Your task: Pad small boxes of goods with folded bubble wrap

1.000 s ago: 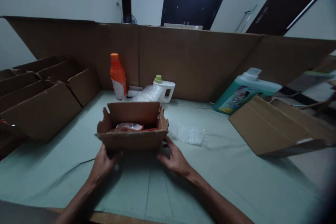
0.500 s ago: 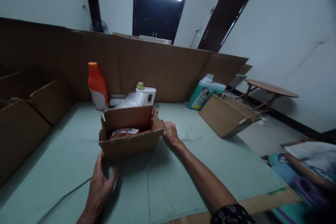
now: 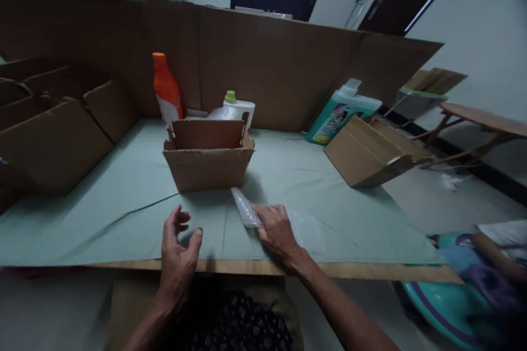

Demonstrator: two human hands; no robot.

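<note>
My right hand [image 3: 278, 230] grips a small piece of clear bubble wrap [image 3: 246, 209] near the table's front edge. To its left, my left hand [image 3: 179, 247] hovers with fingers curved and apart, holding nothing. An open cardboard box [image 3: 209, 169] stands just beyond both hands, touched by neither; its contents are hidden behind its front wall. Another clear sheet of bubble wrap [image 3: 307, 231] lies flat on the green cloth [image 3: 284, 170], right of my right hand.
Behind the box are an orange bottle [image 3: 167, 90] and a white jug [image 3: 245, 111]. A teal jug [image 3: 340, 112] leans near a tilted cardboard box [image 3: 366, 151]. Larger cartons [image 3: 53, 137] stand left; a cardboard wall [image 3: 263, 66] lines the back. A person's arm [image 3: 496, 255] shows at right.
My hands have left the small box, which now sits farther from me. My right hand has come back toward the front edge and taken hold of bubble wrap. The view has tipped down.
</note>
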